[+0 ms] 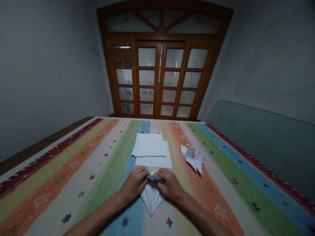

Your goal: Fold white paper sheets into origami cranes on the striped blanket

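A partly folded sheet of white paper (152, 198) lies near the table's front edge, its creased point toward me. My left hand (136, 181) pinches its upper left side, fingers closed on the paper. On the upper right side, my right hand (169, 184) grips it the same way. Between the two hands the paper's far end is bent up, and the fingers partly hide it. Just beyond my hands rests a stack of white paper sheets (151, 145). Folded paper cranes (194, 157) sit to the right of the stack; I cannot tell exactly how many.
A striped, multicoloured cloth (98, 177) covers the table. Along the right side stands a pale green panel (258, 141) against the wall. Wooden doors with glass panes (159, 78) close off the far end, past the table's far edge.
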Action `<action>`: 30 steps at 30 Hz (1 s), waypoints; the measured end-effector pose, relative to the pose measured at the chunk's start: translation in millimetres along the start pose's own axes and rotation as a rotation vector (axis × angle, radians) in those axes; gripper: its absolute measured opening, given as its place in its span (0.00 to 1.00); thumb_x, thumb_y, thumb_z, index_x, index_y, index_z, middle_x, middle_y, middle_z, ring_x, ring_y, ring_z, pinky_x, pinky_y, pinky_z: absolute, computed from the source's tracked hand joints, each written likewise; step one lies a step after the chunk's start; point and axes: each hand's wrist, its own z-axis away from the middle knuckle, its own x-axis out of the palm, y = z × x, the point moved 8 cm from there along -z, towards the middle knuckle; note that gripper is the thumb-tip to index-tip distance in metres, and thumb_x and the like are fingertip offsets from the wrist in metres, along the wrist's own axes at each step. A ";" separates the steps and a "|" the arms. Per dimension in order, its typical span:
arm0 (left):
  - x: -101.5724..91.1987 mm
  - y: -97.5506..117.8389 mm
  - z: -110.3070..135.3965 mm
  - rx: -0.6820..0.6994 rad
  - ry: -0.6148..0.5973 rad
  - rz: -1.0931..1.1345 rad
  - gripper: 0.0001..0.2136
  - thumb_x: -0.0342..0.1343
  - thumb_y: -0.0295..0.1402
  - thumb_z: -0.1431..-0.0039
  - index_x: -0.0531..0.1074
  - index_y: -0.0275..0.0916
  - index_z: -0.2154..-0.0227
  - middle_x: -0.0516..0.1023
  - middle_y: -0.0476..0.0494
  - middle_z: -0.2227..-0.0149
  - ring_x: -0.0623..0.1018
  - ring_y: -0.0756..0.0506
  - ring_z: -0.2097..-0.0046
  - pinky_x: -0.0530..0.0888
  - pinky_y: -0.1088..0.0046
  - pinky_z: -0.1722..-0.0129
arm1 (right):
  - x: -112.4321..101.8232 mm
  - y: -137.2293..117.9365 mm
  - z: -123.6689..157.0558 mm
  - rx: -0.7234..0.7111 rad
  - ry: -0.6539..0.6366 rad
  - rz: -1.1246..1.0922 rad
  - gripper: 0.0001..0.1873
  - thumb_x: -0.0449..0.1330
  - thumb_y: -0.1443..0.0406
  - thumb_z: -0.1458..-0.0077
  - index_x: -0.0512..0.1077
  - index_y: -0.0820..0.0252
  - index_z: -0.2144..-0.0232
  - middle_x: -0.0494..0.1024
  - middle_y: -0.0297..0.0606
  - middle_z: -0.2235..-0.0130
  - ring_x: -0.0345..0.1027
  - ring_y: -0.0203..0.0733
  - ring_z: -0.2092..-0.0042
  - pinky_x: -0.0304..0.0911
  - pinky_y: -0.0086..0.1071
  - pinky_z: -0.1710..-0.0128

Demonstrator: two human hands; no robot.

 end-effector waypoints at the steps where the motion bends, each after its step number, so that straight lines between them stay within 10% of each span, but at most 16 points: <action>1: 1.6 1.5 0.6 0.008 -0.002 0.012 0.10 0.54 0.18 0.45 0.73 0.40 0.68 0.74 0.47 0.68 0.73 0.46 0.65 0.69 0.72 0.62 | 0.2 -0.7 0.6 -0.004 -0.004 0.002 0.09 0.62 0.75 0.51 0.78 0.58 0.70 0.77 0.36 0.69 0.69 0.42 0.66 0.59 0.30 0.66; 30: 4.5 -13.4 -3.3 -0.178 -0.012 0.473 0.11 0.56 0.25 0.49 0.76 0.37 0.62 0.77 0.46 0.68 0.76 0.46 0.64 0.71 0.71 0.62 | -4.2 -3.0 6.1 -0.151 0.073 0.000 0.11 0.56 0.76 0.49 0.73 0.58 0.68 0.78 0.38 0.68 0.70 0.43 0.65 0.62 0.31 0.64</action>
